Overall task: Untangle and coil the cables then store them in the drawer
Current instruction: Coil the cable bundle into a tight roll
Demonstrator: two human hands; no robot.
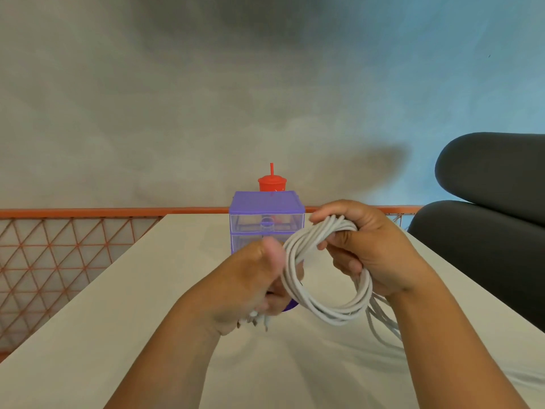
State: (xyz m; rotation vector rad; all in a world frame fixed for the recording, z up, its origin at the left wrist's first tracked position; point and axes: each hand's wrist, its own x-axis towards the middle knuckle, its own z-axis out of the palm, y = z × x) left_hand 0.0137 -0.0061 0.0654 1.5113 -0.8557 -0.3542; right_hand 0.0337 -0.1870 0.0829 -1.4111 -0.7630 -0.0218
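Fingers [333, 210] of right hand [371, 249] clamp the cable coil [324, 312] so loops hold; left hand [247, 284] grips loose ends [258, 320].

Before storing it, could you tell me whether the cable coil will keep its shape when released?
Likely floppy: loose strands of the coil droop below the right hand. Its loops probably spread once the left hand lets go; they sit unevenly.

Pale table, drawer unit at its far end

The off-white table [118, 335] carries a small purple drawer unit [266, 205] with clear drawer fronts, upright and mid-width near the far edge. A red lidded cup [272, 184] with a straw stands just behind it.
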